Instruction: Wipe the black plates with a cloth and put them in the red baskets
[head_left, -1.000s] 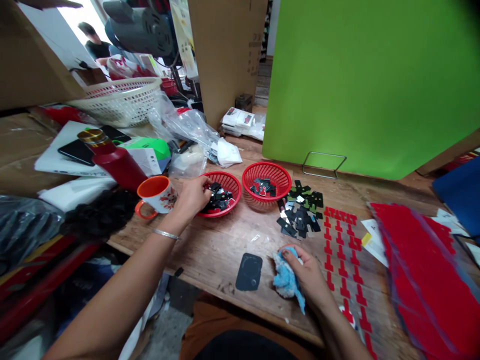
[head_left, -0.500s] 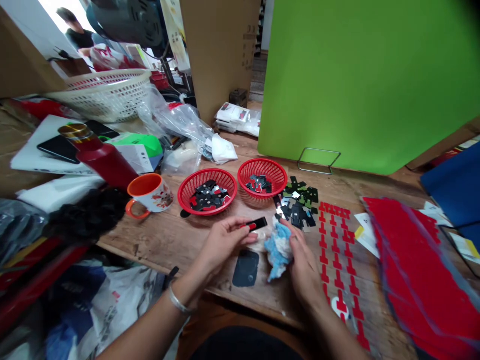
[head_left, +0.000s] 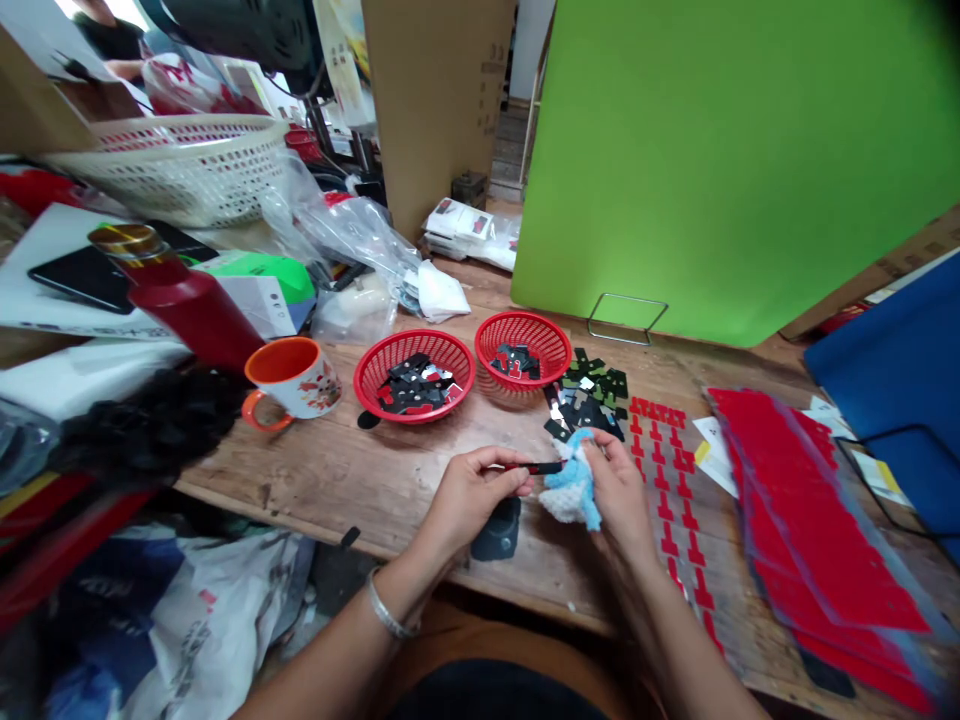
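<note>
My left hand [head_left: 471,497] pinches a small flat black and red piece [head_left: 534,467] and holds it level over the wooden table [head_left: 337,470]. My right hand [head_left: 619,485] is closed on a light blue cloth [head_left: 570,488], which touches the end of that piece. A dark pad [head_left: 498,532] lies on the table just below my left hand. Two red baskets stand behind: the left basket [head_left: 369,370] holds several black pieces, the right basket [head_left: 543,336] holds fewer. A heap of black pieces [head_left: 586,396] lies beside the right basket.
Rows of small red stickers [head_left: 664,455] and a stack of red sheets [head_left: 810,500] lie to the right. An orange mug [head_left: 292,378], a red bottle [head_left: 180,300], a white basket [head_left: 172,165] and plastic bags crowd the left. A green board [head_left: 720,160] stands behind.
My left hand left the left red basket with a black and red piece and came to the table's front. My right hand lifted the blue cloth up to meet the piece.
</note>
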